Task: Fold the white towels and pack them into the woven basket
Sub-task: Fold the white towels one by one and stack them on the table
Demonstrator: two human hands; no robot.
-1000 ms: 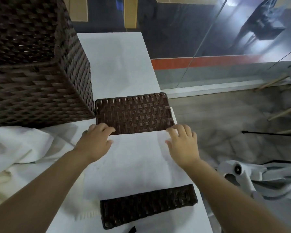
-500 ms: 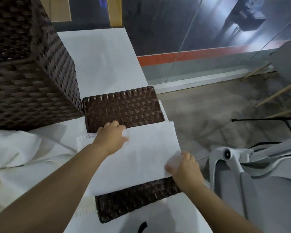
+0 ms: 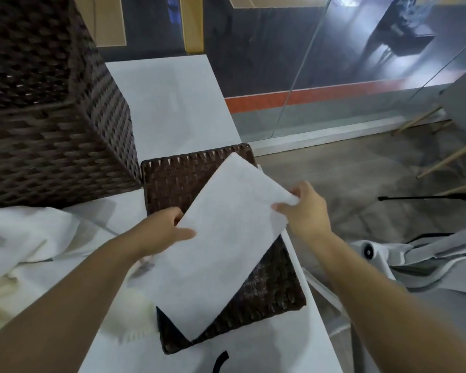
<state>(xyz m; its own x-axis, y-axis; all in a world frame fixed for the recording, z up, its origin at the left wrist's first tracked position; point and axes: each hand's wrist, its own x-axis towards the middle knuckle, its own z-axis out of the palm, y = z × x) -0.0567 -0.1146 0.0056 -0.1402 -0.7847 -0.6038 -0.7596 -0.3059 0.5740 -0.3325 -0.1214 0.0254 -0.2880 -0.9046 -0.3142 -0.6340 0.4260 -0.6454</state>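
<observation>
Hands pinched folded white towel over small woven basket: left hand at near edge, right hand at far corner.

— What stands at the far left?
— A tall dark wicker hamper on the white table.
— And to the right?
— A glass wall, wooden floor, and a grey chair with wooden legs.

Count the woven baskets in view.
2: a large woven basket at the table's far left, and a small woven basket beside it, under the folded white towel both hands hold.
</observation>
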